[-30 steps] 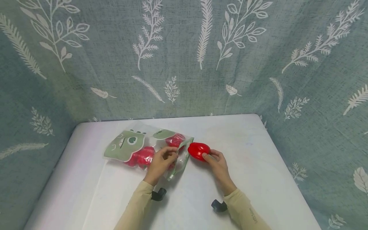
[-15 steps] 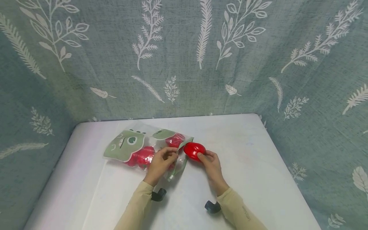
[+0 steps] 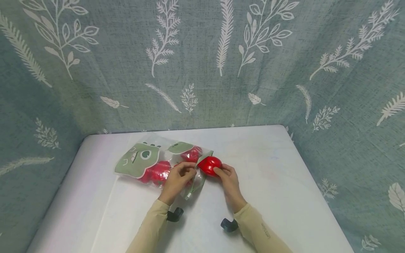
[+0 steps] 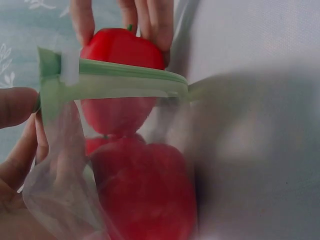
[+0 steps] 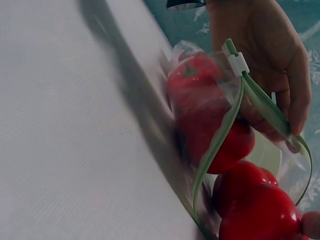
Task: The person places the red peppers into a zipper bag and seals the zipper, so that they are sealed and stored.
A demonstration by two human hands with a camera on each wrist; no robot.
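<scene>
A clear zip bag [image 3: 136, 162] with a green cartoon face lies on its side at the table's left, with several red bell peppers [image 4: 145, 190] inside. My left hand [image 3: 178, 179] pinches the green rim [image 5: 267, 107] of the bag's mouth between thumb and fingers, holding it apart from the other rim. A glossy red bell pepper [image 3: 210, 166] sits in the fingers of my right hand [image 3: 231, 184], gripped near its green stem. In the left wrist view its lower part shows through the bag film, below the green strip, close to the peppers within.
The white table [image 3: 269, 182] stretches out on both sides of the bag. A white slider [image 5: 238, 64] sits at one end of the zip. Teal leaf-patterned cloth [image 3: 202, 70] hangs behind and beside the table. Dark wrist mounts [image 3: 229, 225] stick out from the sleeves.
My right hand has moved left with the bell pepper, from beside the bag into its mouth. My left hand has stayed in place on the rim.
</scene>
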